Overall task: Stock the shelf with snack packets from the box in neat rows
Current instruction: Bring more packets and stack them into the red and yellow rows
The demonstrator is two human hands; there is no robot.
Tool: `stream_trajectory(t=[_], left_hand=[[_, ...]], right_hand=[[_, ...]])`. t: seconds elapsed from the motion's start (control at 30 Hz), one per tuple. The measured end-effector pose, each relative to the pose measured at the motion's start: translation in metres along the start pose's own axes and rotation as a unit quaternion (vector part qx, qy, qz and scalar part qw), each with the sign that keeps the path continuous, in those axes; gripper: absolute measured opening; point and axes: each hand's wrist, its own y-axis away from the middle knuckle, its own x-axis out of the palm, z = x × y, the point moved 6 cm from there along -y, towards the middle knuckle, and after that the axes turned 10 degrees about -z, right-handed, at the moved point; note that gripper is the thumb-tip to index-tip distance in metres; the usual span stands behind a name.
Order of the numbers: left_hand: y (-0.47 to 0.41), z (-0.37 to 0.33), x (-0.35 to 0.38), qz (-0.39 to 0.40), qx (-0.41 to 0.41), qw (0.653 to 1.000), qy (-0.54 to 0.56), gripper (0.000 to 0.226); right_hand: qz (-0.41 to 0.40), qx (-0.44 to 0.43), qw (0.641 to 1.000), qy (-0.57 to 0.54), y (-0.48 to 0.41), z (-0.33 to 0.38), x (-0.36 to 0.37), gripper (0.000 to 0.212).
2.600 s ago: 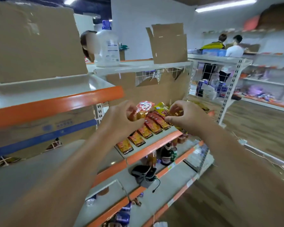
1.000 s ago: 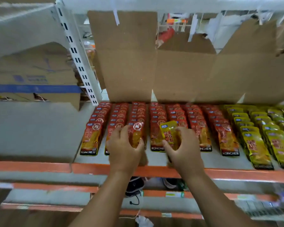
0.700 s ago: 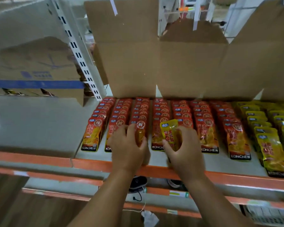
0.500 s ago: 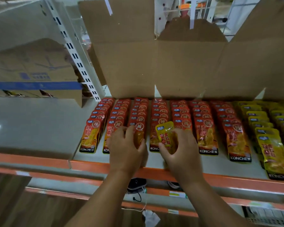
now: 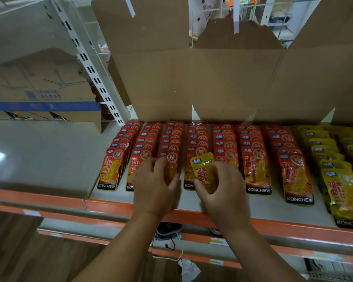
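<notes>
Left hand (image 5: pixel 153 186) and right hand (image 5: pixel 222 192) were at shelf front, much as half a second earlier; yellow packet (image 5: pixel 204 171) remained in right grip.
Left fingers curled round front red packet (image 5: pixel 171 165) of third row. Right thumb and fingers pinched yellow packet, tilted over front of fourth red row.
Orange edge (image 5: pixel 273 222) lay under both wrists; narrow bare strip of shelf (image 5: pixel 192 202) ran between edge and packet fronts.
Red rows (image 5: pixel 251 147) ran back to open cardboard box (image 5: pixel 192 78); yellow rows (image 5: pixel 334 159) lay to right.
Wide bare grey surface at left; printed carton (image 5: pixel 45 94) behind it; slotted upright (image 5: pixel 94 70) between carton and box.
</notes>
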Motion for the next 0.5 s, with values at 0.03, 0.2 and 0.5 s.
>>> stream_trajectory(t=[0.03, 0.2, 0.5], left_hand=[[-0.0002, 0.0003, 0.0005, 0.0, 0.002, 1.0, 0.001, 0.053], [0.0008, 0.0012, 0.0007, -0.002, 0.007, 1.0, -0.008, 0.054], [0.0016, 0.0005, -0.0026, -0.018, 0.028, 0.999, -0.011, 0.056]], right_hand=[[-0.001, -0.001, 1.0, 0.001, 0.0001, 0.0003, -0.0001, 0.048], [-0.008, -0.004, 1.0, 0.005, 0.0009, 0.0024, -0.001, 0.048], [-0.012, 0.005, 1.0, 0.019, 0.002, -0.0017, 0.0017, 0.05]])
